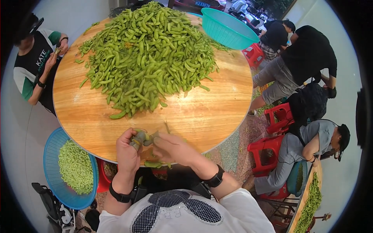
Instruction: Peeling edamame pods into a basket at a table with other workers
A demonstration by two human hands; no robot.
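Both my hands meet just above the near edge of the round wooden table (186, 112). My left hand (129, 149) is closed, pinching a green edamame pod (147, 136) at its fingertips; something grey covers part of those fingers. From the right, my right hand (173, 148) presses its closed fingertips, also partly grey, against the same pod. Its lower fingers are smeared by motion. Below the hands, a few loose pods (153, 164) lie at the table's edge. Beyond them rises a large heap of edamame pods (151, 58).
A blue basket of shelled beans (47, 163) stands low at the left, beside the table. At the far right of the tabletop sits a teal basket (229, 29). One person (39, 66) handles something at the left; several others work at the right among red stools (264, 151).
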